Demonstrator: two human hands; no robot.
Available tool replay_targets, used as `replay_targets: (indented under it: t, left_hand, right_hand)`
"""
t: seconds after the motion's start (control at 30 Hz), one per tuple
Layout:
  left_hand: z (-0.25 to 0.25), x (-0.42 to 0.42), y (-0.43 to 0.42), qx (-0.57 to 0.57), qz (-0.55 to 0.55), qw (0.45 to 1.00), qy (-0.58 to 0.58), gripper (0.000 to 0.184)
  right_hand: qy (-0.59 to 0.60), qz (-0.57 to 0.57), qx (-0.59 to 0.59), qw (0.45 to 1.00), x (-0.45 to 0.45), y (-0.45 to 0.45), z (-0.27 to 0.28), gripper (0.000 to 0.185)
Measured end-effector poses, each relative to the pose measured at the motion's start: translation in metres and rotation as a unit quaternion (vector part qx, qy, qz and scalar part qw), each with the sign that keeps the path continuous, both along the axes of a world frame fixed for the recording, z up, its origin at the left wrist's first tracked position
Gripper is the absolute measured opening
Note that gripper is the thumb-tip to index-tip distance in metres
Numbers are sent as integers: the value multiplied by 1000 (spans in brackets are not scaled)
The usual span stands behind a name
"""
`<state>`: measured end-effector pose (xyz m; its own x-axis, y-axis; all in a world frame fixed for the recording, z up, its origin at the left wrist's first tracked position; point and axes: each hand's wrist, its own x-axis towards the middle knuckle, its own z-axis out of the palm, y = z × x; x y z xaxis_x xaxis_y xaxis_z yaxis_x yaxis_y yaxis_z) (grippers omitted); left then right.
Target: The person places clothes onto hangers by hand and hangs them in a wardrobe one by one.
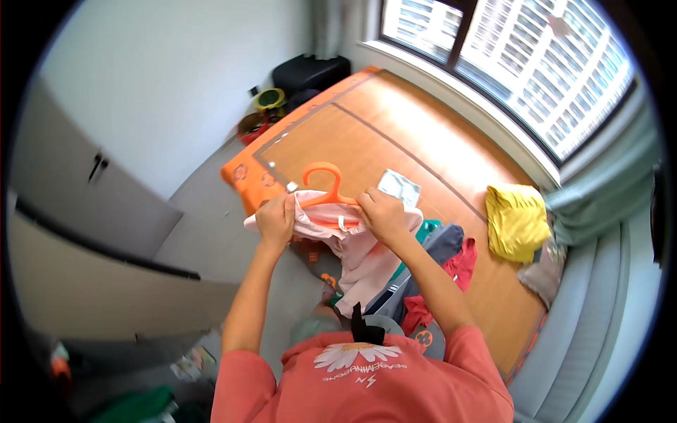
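A pale pink collared shirt [370, 264] hangs on an orange plastic hanger [326, 176] in front of me, hook upward. My left hand [275, 218] is closed on the shirt's left shoulder, by the hanger's arm. On the other side my right hand [383, 213] grips the right shoulder near the collar. A white label shows inside the neck. Below and right of the shirt lie a grey-blue garment [443, 241] and a red garment [462, 264], partly hidden by my right arm. A folded light blue cloth [400, 187] rests just beyond my right hand.
The bed has a brown mat [310, 144] and an orange patterned edge [243, 173]. A folded yellow cloth [517, 222] and a grey cushion [545, 273] lie at right. A black suitcase [310, 74] stands behind the bed. Grey wardrobe doors [84, 158] are at left.
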<state>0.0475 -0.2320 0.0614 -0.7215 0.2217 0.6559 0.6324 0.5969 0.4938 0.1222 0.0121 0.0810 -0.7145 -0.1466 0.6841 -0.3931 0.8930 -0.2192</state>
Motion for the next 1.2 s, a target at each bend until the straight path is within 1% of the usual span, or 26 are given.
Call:
replay_targets:
  t: [0.07, 0.1, 0.17, 0.2, 0.3, 0.4, 0.47, 0.5, 0.6, 0.63, 0.73, 0.77, 0.8, 0.87, 0.97, 1.07, 1.1, 1.2]
  left_hand:
    - [5, 29, -28, 8, 80, 997, -2, 28]
    - [20, 47, -36, -38, 116, 992, 35, 22]
    - [55, 80, -49, -71, 122, 982, 126, 22]
    - [64, 94, -55, -92, 125, 973, 169, 23]
    - [69, 127, -78, 13, 195, 979, 55, 24]
    - [68, 155, -114, 64, 250, 966, 0, 24]
    - [70, 173, -129, 30, 269, 961, 59, 23]
    - [71, 182, -137, 13, 278, 956, 86, 23]
    - [79, 212, -177, 10, 356, 930, 87, 23]
    - [84, 224, -192, 8, 378, 922, 87, 23]
    - [80, 257, -248, 19, 422, 903, 81, 23]
    - [80, 267, -265, 18, 441, 893, 89, 23]
    - [86, 278, -278, 21, 451, 889, 78, 22]
    - [95, 294, -305, 43, 454, 885, 88, 21]
    - [102, 308, -346, 50, 466, 875, 124, 20]
    - [109, 320, -385, 109, 466, 868, 129, 21]
    - [113, 324, -395, 127, 471, 864, 124, 21]
    - [116, 336, -422, 198, 460, 857, 123, 23]
  right_hand:
    - [-16, 65, -13, 998, 3, -25, 8, 17]
    - [-17, 92, -21, 995, 5, -39, 13, 17]
    - [-17, 147, -32, 988, 6, -76, 24, 17]
    - [-12, 177, -39, 983, 8, -95, 28, 17]
    - [-5, 247, -60, 967, 19, -156, 35, 17]
    - [-3, 288, -63, 955, 35, -210, 41, 17]
    - [-1, 320, -61, 946, 51, -247, 44, 17]
    - [-37, 322, -48, 945, 58, -266, 43, 15]
    - [-47, 402, -78, 911, 78, -316, 51, 15]
    - [-102, 437, -63, 891, 85, -328, 56, 20]
    - [-126, 535, -111, 828, 110, -366, 71, 35]
    - [-207, 526, -55, 823, 119, -372, 79, 48]
    - [-200, 539, -41, 817, 126, -381, 85, 50]
    - [-140, 561, -22, 816, 132, -398, 90, 48]
    - [-31, 543, -15, 839, 134, -412, 94, 43]
    - [-112, 533, 8, 839, 132, -425, 89, 34]
    - [-123, 551, -15, 825, 132, -431, 90, 29]
    - [-287, 574, -79, 763, 145, -450, 95, 28]
